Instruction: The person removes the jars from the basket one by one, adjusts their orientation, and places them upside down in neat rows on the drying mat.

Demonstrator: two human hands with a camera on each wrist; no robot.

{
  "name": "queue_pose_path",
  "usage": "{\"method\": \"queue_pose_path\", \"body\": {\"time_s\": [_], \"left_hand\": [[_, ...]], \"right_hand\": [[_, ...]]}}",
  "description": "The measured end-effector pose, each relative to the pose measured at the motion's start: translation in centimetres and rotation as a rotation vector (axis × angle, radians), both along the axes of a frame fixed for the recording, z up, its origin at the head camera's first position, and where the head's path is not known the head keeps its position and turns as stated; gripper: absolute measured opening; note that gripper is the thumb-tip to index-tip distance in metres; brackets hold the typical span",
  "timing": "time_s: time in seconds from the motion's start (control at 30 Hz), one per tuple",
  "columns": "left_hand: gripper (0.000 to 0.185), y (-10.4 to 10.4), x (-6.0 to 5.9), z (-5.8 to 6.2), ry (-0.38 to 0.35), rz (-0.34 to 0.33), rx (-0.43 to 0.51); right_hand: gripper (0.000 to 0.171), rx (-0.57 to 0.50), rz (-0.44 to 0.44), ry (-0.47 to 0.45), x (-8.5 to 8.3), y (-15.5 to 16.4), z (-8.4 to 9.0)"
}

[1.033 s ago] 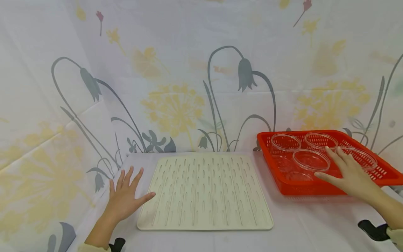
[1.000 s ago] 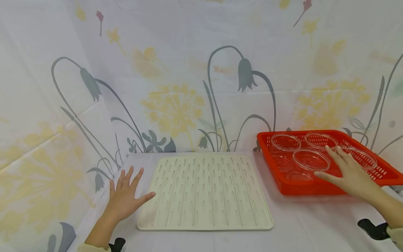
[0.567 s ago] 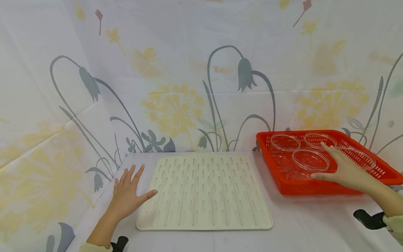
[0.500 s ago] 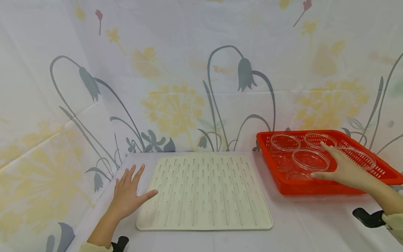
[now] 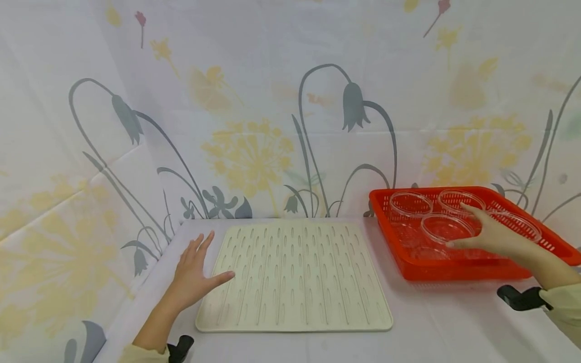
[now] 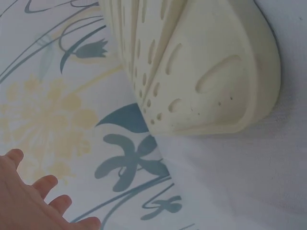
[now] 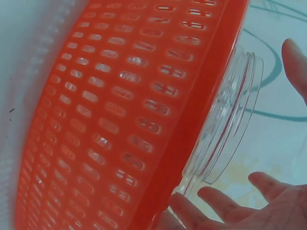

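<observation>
My right hand hovers over the red plastic basket, its thumb and fingers spread apart. Below its fingertips lies a clear round dish, like a petri dish; whether they touch is not plain. Several more clear dishes sit in the basket, some stacked, and the right wrist view shows clear dishes standing above the rim. At the left edge of a cream ridged mat, my left hand hangs with fingers extended and thumb out, holding nothing. In the left wrist view only part of that hand shows.
A white cloth covers the table. Behind it hangs a white curtain printed with grey and yellow flowers. The mat lies flat left of the basket. Dark straps cross both wrists.
My right hand has shifted slightly left over the basket, its fingers drawing closer to the dishes. My left hand has moved a little right and up toward the mat.
</observation>
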State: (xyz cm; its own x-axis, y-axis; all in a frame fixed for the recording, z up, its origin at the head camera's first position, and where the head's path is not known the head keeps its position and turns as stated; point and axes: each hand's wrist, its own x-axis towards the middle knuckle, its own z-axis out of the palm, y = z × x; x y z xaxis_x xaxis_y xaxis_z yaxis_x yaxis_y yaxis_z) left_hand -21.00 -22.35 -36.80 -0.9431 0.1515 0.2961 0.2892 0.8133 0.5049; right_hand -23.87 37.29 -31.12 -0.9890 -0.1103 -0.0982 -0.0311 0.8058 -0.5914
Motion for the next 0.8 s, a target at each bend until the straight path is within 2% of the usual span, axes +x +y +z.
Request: {"method": "queue_pose_path", "body": {"time_s": [0.33, 0.57, 0.8], "left_hand": [[0.098, 0.5, -0.2, 0.3, 0.002, -0.024, 0.050], [0.098, 1.1, -0.4, 0.2, 0.002, -0.036, 0.068], [0.098, 1.7, -0.5, 0.4, -0.003, -0.045, 0.068]], "right_hand": [[0.108, -0.067, 0.008, -0.080, -0.5, 0.2, 0.0], [0.106, -0.032, 0.030, -0.130, -0.9, 0.3, 0.1], [0.112, 0.004, 0.005, -0.154, -1.0, 0.1, 0.0]]}}
